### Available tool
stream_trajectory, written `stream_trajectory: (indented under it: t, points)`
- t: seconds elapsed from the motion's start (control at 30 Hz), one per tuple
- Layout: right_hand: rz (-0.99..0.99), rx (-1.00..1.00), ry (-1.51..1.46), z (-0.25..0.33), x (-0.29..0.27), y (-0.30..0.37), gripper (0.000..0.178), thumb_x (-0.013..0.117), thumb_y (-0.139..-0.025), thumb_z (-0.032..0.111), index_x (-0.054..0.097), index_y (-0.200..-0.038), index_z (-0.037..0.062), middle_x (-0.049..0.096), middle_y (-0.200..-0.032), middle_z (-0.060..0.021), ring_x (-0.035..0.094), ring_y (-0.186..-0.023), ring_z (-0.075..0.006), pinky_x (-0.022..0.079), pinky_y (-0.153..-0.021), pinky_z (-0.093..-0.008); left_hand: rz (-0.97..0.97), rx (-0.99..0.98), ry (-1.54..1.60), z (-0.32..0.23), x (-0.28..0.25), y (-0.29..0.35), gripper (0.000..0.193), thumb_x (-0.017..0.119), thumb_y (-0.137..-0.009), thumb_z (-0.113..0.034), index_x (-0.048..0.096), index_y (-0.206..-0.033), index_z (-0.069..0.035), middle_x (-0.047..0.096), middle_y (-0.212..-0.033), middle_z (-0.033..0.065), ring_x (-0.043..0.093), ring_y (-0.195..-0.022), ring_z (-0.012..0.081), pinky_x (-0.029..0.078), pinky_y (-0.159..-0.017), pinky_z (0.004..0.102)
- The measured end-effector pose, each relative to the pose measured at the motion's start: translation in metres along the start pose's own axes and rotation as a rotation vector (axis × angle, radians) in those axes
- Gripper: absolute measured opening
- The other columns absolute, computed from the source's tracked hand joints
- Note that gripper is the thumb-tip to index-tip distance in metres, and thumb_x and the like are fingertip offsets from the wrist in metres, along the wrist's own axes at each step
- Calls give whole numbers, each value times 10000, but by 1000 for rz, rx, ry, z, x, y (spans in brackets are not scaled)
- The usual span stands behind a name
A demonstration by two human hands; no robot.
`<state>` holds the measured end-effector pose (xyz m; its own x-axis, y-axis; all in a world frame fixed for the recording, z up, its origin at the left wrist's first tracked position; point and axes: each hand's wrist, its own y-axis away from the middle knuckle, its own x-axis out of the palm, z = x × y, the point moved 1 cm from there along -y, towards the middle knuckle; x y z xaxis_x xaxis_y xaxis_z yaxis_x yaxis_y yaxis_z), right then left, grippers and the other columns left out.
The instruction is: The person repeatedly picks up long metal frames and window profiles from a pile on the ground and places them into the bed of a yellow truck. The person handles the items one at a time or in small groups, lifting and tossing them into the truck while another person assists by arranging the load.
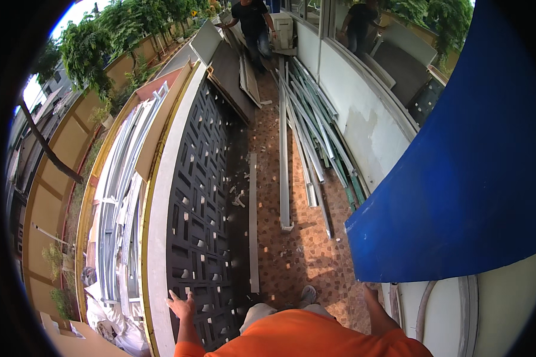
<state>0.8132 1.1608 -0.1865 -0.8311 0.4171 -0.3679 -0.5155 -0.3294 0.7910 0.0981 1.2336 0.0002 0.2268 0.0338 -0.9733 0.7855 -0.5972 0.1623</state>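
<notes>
My left hand (182, 304) is at the low patterned block wall (199, 220), beside its pale top ledge (171, 238). Its fingers are spread, and nothing shows in them. On the right, a large, smooth blue panel (446, 208) rises past the upper edge of the view. My right hand (371, 293) is at the panel's lower left corner, gripping its bottom edge; most of its fingers are hidden behind it.
Long metal profiles (284, 160) and green lengths (333, 140) lie on the tiled floor along the right wall. A flat strip (254, 226) lies by the block wall. Ahead, a person (253, 30) stands beside leaning boards (229, 77). Beyond the ledge, a trough holds more profiles (116, 226).
</notes>
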Motion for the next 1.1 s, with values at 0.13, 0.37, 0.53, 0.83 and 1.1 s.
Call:
stream_trajectory:
  t: [0.13,0.37,0.53,0.83,1.1]
  points:
    - [-216,-457,164,8,6,-61,467,676,-970,346,619,-1283,4,711,-1074,-143,712,-930,-272,588,-597,-412,155,-117,-49,-31,30,42,1004,804,-814,-432,267,-1600,-116,159,-1626,328,211,-1510,458,222,-1244,470]
    - [222,-84,318,98,89,-37,486,629,-992,402,634,-1305,30,727,-1029,-118,708,-798,-190,550,-603,-320,491,-25,142,-70,122,24,894,754,-844,-514,449,-1484,30,490,-1476,292,459,-1410,372,360,-1177,400]
    - [311,-320,621,157,132,-68,493,637,-982,427,649,-1293,45,732,-1003,-95,701,-685,-200,543,-597,-330,750,23,277,-147,210,-12,876,681,-896,-569,474,-1441,85,549,-1432,268,491,-1388,353,389,-1146,379]
    - [268,-89,486,255,232,-176,477,606,-992,440,658,-1276,60,727,-1022,-95,705,-791,-197,551,-637,-345,1054,137,396,-361,371,-71,1043,616,-883,-698,354,-1514,89,453,-1525,255,416,-1444,344,331,-1179,369]
    - [438,-45,290,222,365,-288,595,530,-1026,526,589,-1312,8,680,-1066,-88,686,-818,-176,576,-680,-337,1011,-450,748,-443,589,-122,993,523,-912,-736,290,-1587,-45,372,-1581,236,375,-1446,402,332,-1163,511]
